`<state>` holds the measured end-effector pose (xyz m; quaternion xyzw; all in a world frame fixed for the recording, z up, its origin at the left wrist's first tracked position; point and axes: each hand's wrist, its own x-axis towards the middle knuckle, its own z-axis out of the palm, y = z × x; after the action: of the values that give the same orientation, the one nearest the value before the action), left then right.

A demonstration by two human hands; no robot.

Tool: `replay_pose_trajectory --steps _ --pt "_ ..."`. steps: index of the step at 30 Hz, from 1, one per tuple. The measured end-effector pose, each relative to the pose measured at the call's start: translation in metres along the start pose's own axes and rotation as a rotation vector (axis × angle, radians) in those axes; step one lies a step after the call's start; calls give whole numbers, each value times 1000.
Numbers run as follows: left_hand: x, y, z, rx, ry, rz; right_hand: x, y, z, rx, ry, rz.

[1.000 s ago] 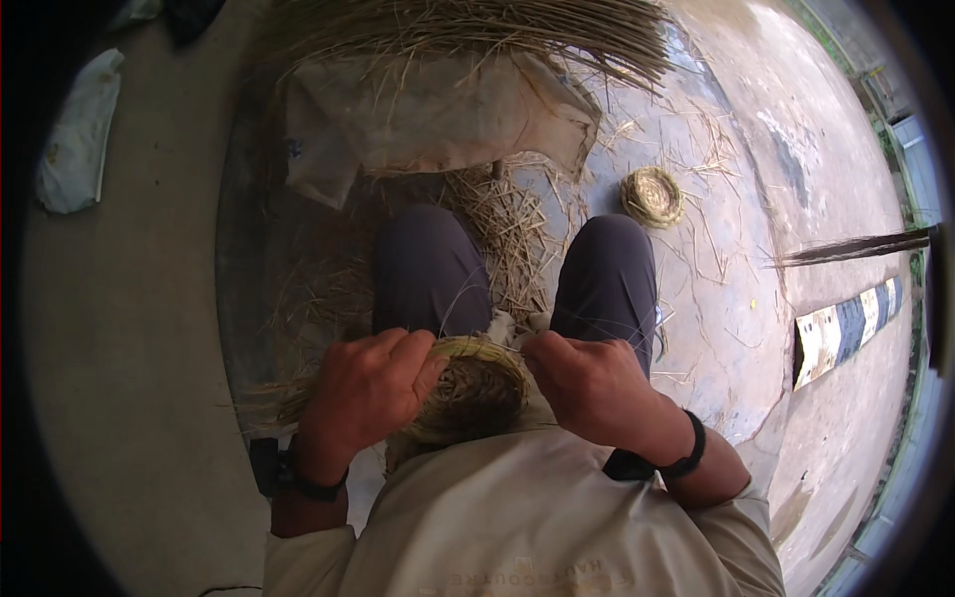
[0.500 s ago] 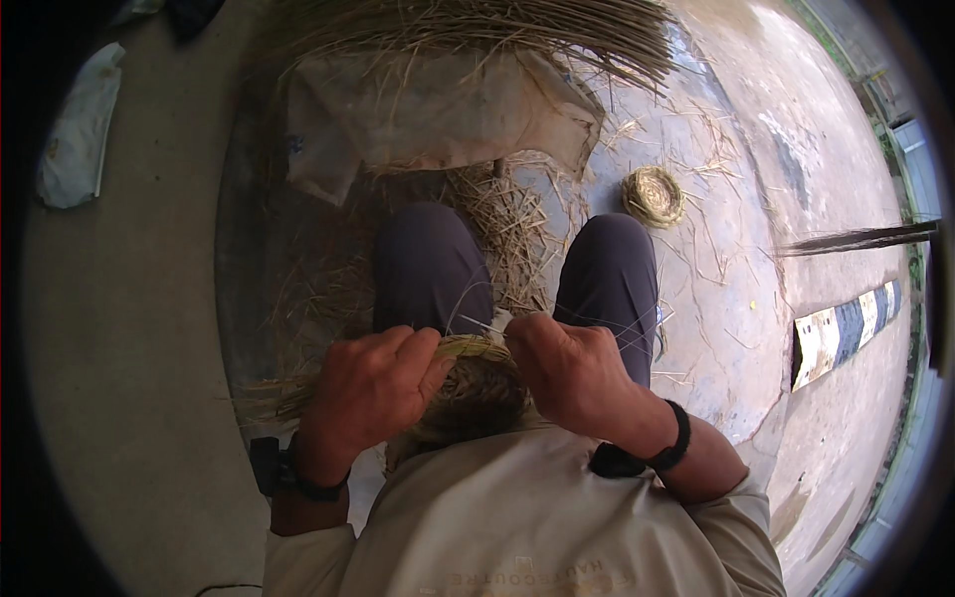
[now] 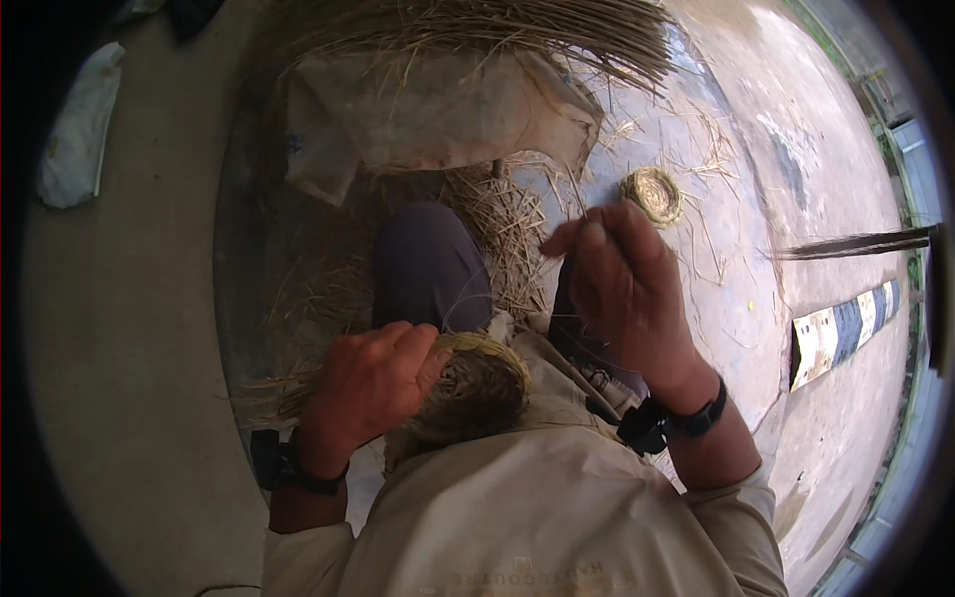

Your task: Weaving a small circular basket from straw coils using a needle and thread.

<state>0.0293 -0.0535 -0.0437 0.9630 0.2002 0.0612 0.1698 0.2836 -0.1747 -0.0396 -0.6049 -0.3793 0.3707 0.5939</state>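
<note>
where the shirt (image 3: 557, 497) ends, the basket (image 3: 479, 393) is held, its rim (image 3: 483, 342) clasped by the closed left hand (image 3: 380, 380). the right hand (image 3: 632, 284) is raised well apart, blurred, loosely curled; whether anything is held cannot be told. rim binding seems in hand, and for the next move a steady hold and taut pull are probably called for.
</note>
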Motion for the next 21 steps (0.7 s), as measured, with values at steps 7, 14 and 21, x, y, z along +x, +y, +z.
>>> replay_pose_trajectory --steps 7,14,21 --pt "3 1 -2 12 7 32 19 -10 4 223 -26 155" --pt "-1 -3 -2 -20 -36 -8 47 -14 -33 680 189 288" --pt "1 -2 1 -35 70 23 30 -22 -64 361 26 277"
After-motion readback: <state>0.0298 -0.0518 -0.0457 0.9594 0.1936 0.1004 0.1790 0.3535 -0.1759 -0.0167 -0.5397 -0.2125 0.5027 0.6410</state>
